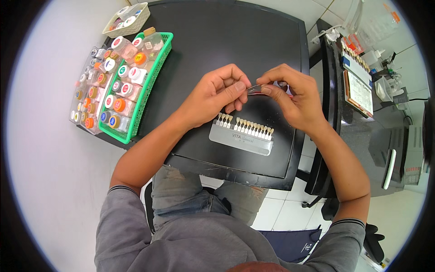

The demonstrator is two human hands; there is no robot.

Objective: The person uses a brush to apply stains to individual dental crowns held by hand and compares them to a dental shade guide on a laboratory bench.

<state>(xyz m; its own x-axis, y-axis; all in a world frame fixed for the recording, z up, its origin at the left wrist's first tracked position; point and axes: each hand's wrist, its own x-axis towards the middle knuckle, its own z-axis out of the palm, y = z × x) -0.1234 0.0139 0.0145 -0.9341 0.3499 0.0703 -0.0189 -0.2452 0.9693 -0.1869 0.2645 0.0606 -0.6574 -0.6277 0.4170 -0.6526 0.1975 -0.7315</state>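
Note:
Above the black table top, my two hands meet with their fingertips close together. My right hand (297, 97) is closed on a slim metal tool (255, 89) with thin arms, whose exact kind I cannot make out; a red edge shows by it. My left hand (217, 93) pinches at the tool's left end, and whatever small thing lies in its fingertips is hidden. Just below my hands lies a grey dental shade guide (240, 139) with a row of several tooth-shaped tabs. One gap shows in the left part of that row.
A green basket (156, 72) of capped bottles stands on the table's left, beside a clear box (77, 97) of more bottles. Behind them sits a cream basket (144, 18). On the right, a dark side desk (358, 136) holds an open notebook (359, 93) and another tab row.

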